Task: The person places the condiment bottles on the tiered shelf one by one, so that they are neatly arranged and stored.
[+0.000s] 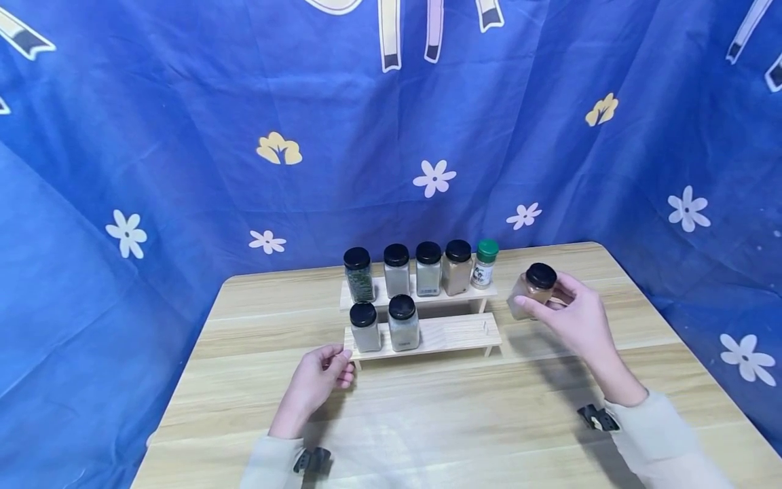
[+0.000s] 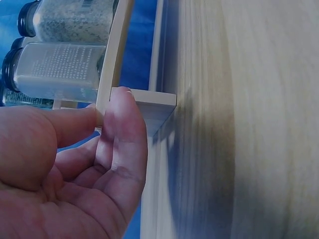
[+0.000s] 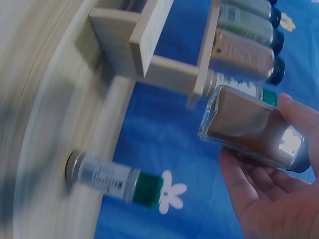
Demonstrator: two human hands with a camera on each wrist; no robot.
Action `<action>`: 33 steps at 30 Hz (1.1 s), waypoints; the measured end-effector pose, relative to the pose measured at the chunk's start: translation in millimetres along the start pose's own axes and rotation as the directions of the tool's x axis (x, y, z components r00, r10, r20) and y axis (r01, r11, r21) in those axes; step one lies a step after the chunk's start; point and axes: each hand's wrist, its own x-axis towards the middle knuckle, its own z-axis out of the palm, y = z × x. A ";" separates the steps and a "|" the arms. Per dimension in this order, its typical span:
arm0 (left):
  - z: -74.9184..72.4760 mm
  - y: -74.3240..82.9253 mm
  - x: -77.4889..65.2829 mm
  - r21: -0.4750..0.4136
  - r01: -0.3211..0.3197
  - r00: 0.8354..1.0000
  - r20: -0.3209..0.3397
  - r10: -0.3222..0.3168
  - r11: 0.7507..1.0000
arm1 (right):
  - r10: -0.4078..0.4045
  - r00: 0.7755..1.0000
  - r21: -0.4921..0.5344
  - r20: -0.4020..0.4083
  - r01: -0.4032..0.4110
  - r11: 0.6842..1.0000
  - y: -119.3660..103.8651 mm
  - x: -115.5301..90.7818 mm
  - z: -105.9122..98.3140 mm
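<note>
My right hand [image 1: 574, 316] holds a square glass spice jar [image 3: 249, 127] of brown powder with a black lid, off the right end of a two-tier wooden rack [image 1: 452, 333]. Thumb and fingers grip it near the lid, and the jar is tilted. At the rack's lower left corner, my left hand [image 1: 320, 377] pinches the end of the front shelf [image 2: 115, 59] between thumb and fingers. Two black-lidded jars, a left one [image 1: 365, 327] and a right one [image 1: 403, 324], stand on that shelf's left half. Its right half is bare wood.
Along the back tier stand several black-lidded jars [image 1: 427, 268] and a green-capped shaker [image 1: 485, 263] at its right end. Another green-capped shaker [image 3: 114, 177] stands on the table beside the rack, in the right wrist view. A blue patterned cloth [image 1: 366, 136] hangs behind the wooden table [image 1: 427, 421].
</note>
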 end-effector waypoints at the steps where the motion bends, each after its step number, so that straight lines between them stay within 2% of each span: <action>1: -0.2 0.1 0.1 0.003 0.002 1.000 -0.001 -0.002 1.000 | 0.001 1.000 0.003 0.006 -0.001 1.000 -2.0 -0.5 3.7; 11: -2.2 4.6 0.2 0.013 0.008 1.000 0.007 -0.008 1.000 | -0.009 0.993 0.024 0.114 0.006 1.000 -12.9 -10.3 54.5; 18: -0.6 2.8 -0.5 0.015 0.000 1.000 0.012 0.000 1.000 | -0.037 0.989 0.033 0.143 0.032 0.999 -19.5 -16.6 89.7; 21: -0.3 2.0 0.4 0.019 0.009 1.000 -0.003 -0.009 1.000 | -0.048 0.988 0.038 0.144 0.043 0.998 -22.7 -18.3 101.8; 25: -0.2 3.1 1.3 0.021 0.013 1.000 -0.009 -0.013 1.000 | -0.071 0.989 -0.012 0.128 0.073 0.997 -26.6 -20.3 114.0; 33: -0.1 4.1 -0.6 0.017 0.005 1.000 0.001 -0.005 1.000 | -0.123 0.987 -0.054 0.098 0.129 0.990 -23.4 -23.6 128.4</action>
